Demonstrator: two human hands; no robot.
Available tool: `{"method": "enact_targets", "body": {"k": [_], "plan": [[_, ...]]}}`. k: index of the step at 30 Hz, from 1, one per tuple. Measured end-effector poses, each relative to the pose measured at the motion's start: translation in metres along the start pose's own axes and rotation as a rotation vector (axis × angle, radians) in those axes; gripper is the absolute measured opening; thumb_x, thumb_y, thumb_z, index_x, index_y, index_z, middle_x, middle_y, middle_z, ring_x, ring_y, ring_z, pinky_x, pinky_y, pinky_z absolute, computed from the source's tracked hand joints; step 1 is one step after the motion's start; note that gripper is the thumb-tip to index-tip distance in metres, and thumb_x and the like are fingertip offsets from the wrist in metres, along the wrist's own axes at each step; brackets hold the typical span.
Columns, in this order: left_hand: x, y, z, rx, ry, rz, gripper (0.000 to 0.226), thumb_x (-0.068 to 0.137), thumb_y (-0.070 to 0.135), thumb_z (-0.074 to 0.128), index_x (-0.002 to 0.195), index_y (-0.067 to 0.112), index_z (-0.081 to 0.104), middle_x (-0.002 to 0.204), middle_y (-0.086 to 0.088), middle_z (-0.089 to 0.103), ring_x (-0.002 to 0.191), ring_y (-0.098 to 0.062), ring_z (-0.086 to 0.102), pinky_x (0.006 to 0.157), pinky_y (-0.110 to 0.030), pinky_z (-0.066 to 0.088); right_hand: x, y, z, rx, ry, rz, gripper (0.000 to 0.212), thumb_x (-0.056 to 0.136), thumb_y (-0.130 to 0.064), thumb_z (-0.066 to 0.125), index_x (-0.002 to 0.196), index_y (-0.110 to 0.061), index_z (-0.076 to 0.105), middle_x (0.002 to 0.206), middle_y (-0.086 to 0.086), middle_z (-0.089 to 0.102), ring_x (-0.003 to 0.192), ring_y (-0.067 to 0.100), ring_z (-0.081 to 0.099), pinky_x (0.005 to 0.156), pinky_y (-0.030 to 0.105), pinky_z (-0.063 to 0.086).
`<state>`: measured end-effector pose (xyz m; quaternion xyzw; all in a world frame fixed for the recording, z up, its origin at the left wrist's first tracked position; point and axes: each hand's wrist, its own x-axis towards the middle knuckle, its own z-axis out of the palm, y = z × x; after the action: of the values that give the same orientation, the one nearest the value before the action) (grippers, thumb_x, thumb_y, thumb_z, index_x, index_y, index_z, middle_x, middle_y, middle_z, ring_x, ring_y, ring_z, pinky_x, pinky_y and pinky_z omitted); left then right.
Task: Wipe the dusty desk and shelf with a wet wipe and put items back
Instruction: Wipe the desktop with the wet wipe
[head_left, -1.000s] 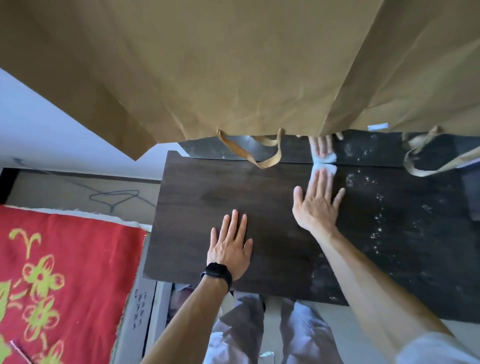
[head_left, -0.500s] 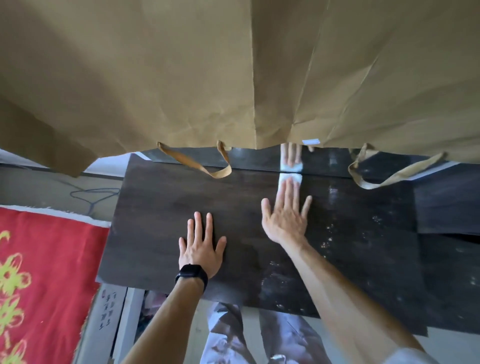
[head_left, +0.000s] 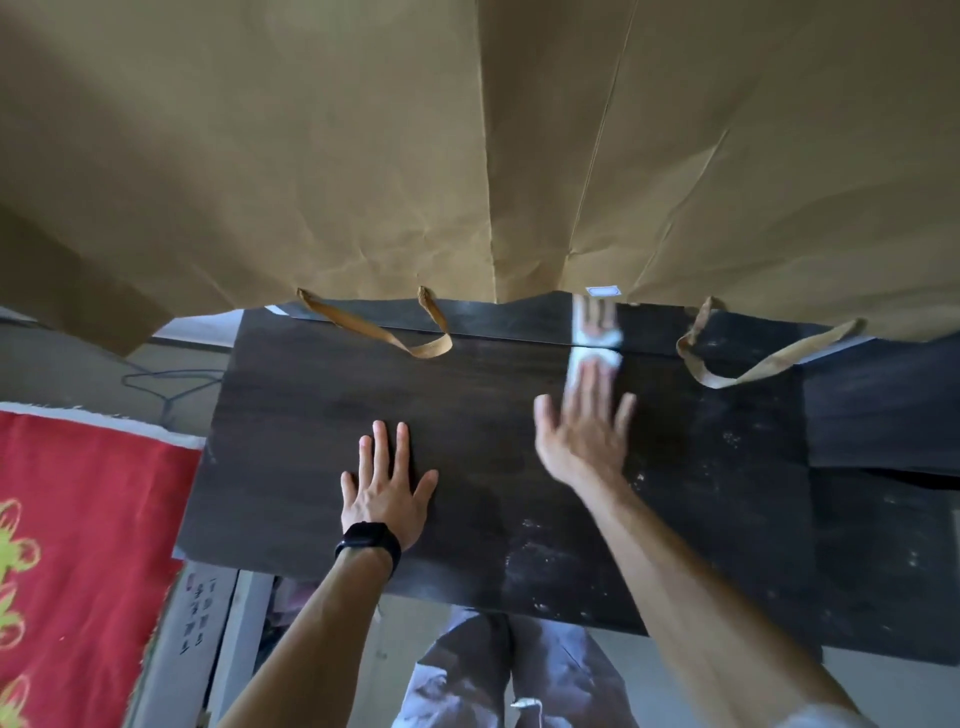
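At the far edge of the dark desk (head_left: 322, 415), the right hand (head_left: 582, 431) presses the white wet wipe (head_left: 592, 364) flat against the surface, just where the desk meets a glossy back panel (head_left: 493, 319) that mirrors the wipe. Grip state, right: fingers straight and laid on the wipe, thumb spread out to the side; nothing is pinched. Grip state, left: the left hand (head_left: 387, 493), with a black wristband (head_left: 369, 540), lies spread flat on the desk and holds nothing. Compared with half a second ago, the left hand keeps its place as a brace. The right hand has gone from sharp to motion-blurred and sits slightly farther from the left hand, toward the person's right. The wipe remains under the fingertips at the rear edge. Judgement: a stroke is under way, heading for the dust specks (head_left: 727, 441) that cover the right part of the desk; the part around the left hand looks free of specks. Brown paper bags (head_left: 467, 156) hang over the rear of the desk, and their handles (head_left: 410, 338) droop close to the wiping path, where they could snag the hand. Wiping appears roughly half complete on this surface; the shelf and the return of items are judged still to come.
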<state>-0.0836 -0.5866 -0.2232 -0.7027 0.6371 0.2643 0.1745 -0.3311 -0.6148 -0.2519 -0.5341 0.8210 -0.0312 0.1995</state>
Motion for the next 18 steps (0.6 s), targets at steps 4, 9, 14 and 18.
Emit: {"method": "enact_targets", "body": {"k": [4, 9, 14, 18], "plan": [[0.0, -0.009, -0.001, -0.017, 0.001, 0.054, 0.074, 0.099, 0.063, 0.022, 0.155, 0.034, -0.016, 0.162, 0.006, -0.026, 0.151, -0.019, -0.018, 0.122, -0.053, 0.005, -0.038, -0.058, 0.029, -0.107, -0.11, -0.413, 0.073, 0.101, -0.055, 0.013, 0.157, -0.014, -0.01, 0.165, 0.0, -0.017, 0.151, 0.015, -0.019, 0.122, 0.054, -0.006], [-0.012, -0.05, 0.005, 0.06, 0.016, 0.18, 0.075, 0.097, 0.066, 0.021, 0.154, 0.035, -0.018, 0.16, 0.01, -0.027, 0.151, -0.018, -0.017, 0.121, -0.054, 0.004, -0.026, 0.014, 0.008, -0.129, -0.003, -0.143, 0.071, 0.1, -0.055, 0.012, 0.158, -0.019, -0.005, 0.166, -0.005, -0.008, 0.152, 0.01, -0.01, 0.122, 0.057, -0.003], [-0.023, -0.075, 0.018, 0.053, 0.058, 0.212, 0.074, 0.098, 0.065, 0.02, 0.155, 0.033, -0.016, 0.16, 0.009, -0.026, 0.151, -0.019, -0.016, 0.122, -0.053, 0.004, -0.039, -0.019, 0.019, -0.028, 0.067, 0.094, 0.075, 0.098, -0.051, 0.018, 0.158, -0.01, 0.003, 0.167, 0.006, 0.0, 0.154, 0.021, -0.004, 0.12, 0.062, 0.006], [-0.02, -0.084, 0.02, 0.097, 0.051, 0.261, 0.069, 0.1, 0.059, 0.016, 0.156, 0.031, -0.015, 0.161, 0.008, -0.026, 0.15, -0.016, -0.019, 0.123, -0.05, 0.003, -0.104, -0.11, 0.064, -0.029, -0.049, -0.279, 0.07, 0.101, -0.049, 0.021, 0.158, -0.014, 0.001, 0.167, 0.001, -0.005, 0.153, 0.016, -0.008, 0.122, 0.056, -0.002]]}}
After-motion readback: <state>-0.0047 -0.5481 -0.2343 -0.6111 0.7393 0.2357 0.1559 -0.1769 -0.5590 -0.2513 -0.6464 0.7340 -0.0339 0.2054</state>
